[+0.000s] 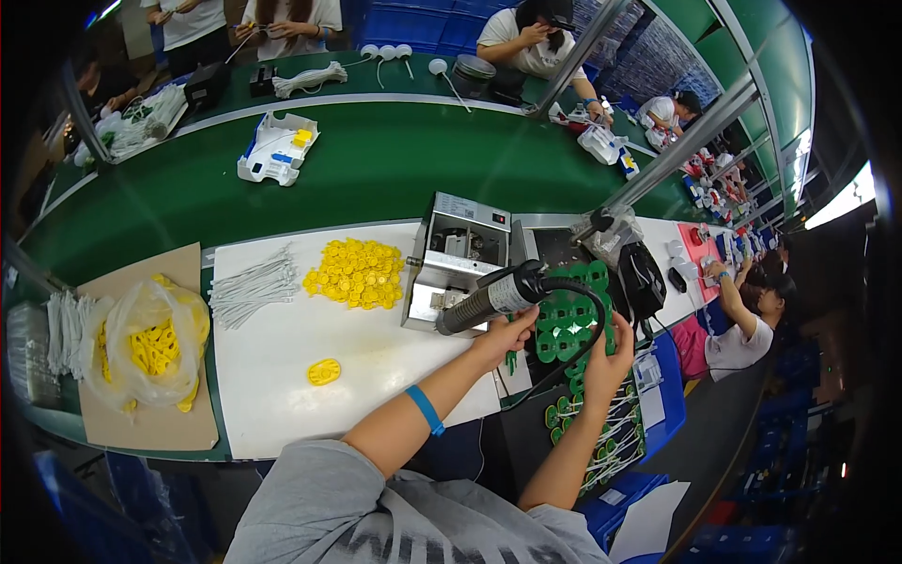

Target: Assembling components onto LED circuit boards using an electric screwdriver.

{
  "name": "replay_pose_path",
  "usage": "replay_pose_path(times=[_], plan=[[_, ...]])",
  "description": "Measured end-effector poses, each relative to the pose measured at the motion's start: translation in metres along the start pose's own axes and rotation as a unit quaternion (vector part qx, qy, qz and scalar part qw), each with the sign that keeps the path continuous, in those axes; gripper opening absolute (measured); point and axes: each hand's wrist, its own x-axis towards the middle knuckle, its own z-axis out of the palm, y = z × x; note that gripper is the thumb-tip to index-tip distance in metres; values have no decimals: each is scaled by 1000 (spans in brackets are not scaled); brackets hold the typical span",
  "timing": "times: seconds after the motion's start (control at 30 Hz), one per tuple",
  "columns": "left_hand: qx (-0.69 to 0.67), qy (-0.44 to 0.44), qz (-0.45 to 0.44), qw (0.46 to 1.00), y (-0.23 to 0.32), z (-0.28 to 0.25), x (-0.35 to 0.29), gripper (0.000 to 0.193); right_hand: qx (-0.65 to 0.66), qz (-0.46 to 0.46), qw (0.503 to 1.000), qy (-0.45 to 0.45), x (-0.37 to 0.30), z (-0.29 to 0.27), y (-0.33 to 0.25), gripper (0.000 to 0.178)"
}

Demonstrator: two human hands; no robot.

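Note:
My left hand (507, 338) is closed under the front end of a grey cylindrical tool (489, 299) with a black rear and cable. A bit of green shows below its fingers; what they grip is hidden. My right hand (611, 357) has its fingers bent round the right edge of a panel of round green circuit boards (561, 329). The tool's black cable curves across this panel between my hands. Left of the tool stands a metal benchtop machine (460, 249) with a red switch. Below the panel lie round green boards with white wires (615, 428).
On the white worktop (272, 376) are a yellow part pile (355, 273), white cable ties (254, 287) and one yellow oval part (324, 372). A bag of yellow parts (150, 343) sits left. A white housing (278, 148) lies on the green belt (376, 155). Co-workers sit beyond and right.

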Motion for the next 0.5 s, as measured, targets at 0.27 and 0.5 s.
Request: replay_pose_path(times=[0.27, 0.5], plan=[[-109, -96, -34, 989, 1, 15, -4, 12, 229, 215, 948, 57, -31, -33, 25, 39], [-91, -149, -41, 984, 2, 39, 8, 17, 369, 255, 880, 157, -21, -77, 51, 52]])
